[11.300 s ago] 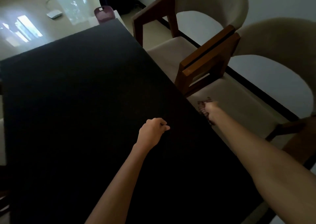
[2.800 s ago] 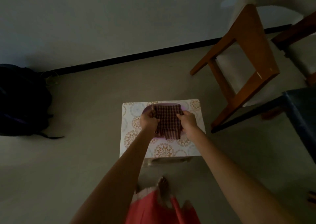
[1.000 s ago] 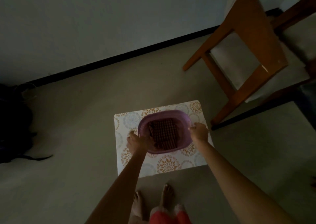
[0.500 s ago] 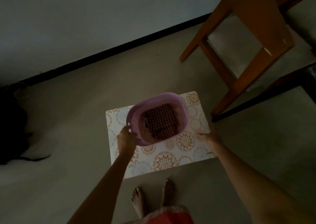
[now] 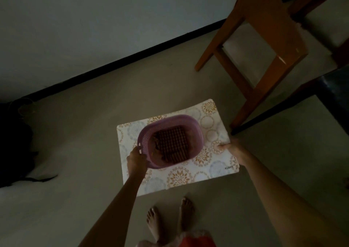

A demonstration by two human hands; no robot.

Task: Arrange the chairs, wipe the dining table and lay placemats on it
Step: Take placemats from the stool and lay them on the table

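Note:
A purple plastic basket (image 5: 145,139) hangs tilted above a patterned placemat (image 5: 211,169), with a dark checked cloth (image 5: 172,143) lying inside it. My left hand (image 5: 136,159) grips the basket's left rim. My right hand (image 5: 233,149) pinches the right edge of the placemat, which looks lifted off whatever it lay on. The placemat is white with orange and pale blue round motifs.
A wooden chair (image 5: 264,44) stands at the upper right, its legs close to the placemat. The dark table's corner (image 5: 334,90) shows at the right edge. A black bag (image 5: 13,144) lies on the floor at the left. My bare feet (image 5: 170,218) are just below the placemat.
My left hand has lifted and tilted the basket off the placemat. My right hand left the basket's rim and took hold of the placemat's right edge.

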